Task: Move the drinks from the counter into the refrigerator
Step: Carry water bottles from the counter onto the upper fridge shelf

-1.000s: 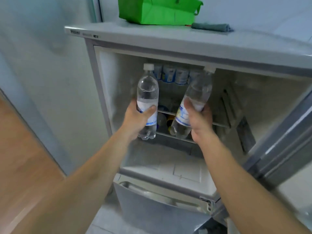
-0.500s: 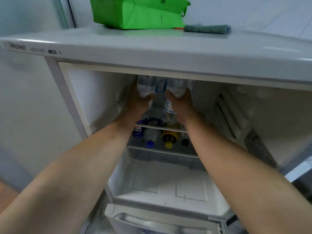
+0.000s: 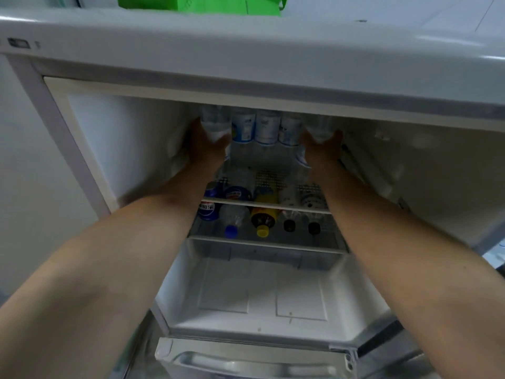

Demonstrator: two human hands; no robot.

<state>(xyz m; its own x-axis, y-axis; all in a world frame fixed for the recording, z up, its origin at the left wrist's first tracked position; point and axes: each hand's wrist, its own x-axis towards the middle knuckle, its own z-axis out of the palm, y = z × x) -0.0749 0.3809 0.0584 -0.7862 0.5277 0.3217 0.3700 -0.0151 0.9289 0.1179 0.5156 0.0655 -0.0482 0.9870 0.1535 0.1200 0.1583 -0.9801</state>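
A water bottle (image 3: 216,124) is gripped in each hand's fingers at the top shelf (image 3: 266,203) ends; standing bottles (image 3: 266,129) could be toppled.

Fridge (image 3: 246,50) pale grey outside, white inside; green bag (image 3: 199,5) on top; upper-shelf bottles (image 3: 269,127) clear w/ white labels, blue print and a blue band at label's foot; lower shelf: blue can (image 3: 209,210) w/ white band, red-white-blue round logo (image 3: 236,193) beside it; clear bottle w/ blue cap (image 3: 231,231); dark bottle w/ yellow cap (image 3: 263,230); two black caps (image 3: 289,225) to the right; shelf edges (image 3: 267,205) white; crisper drawer (image 3: 259,291) translucent white.
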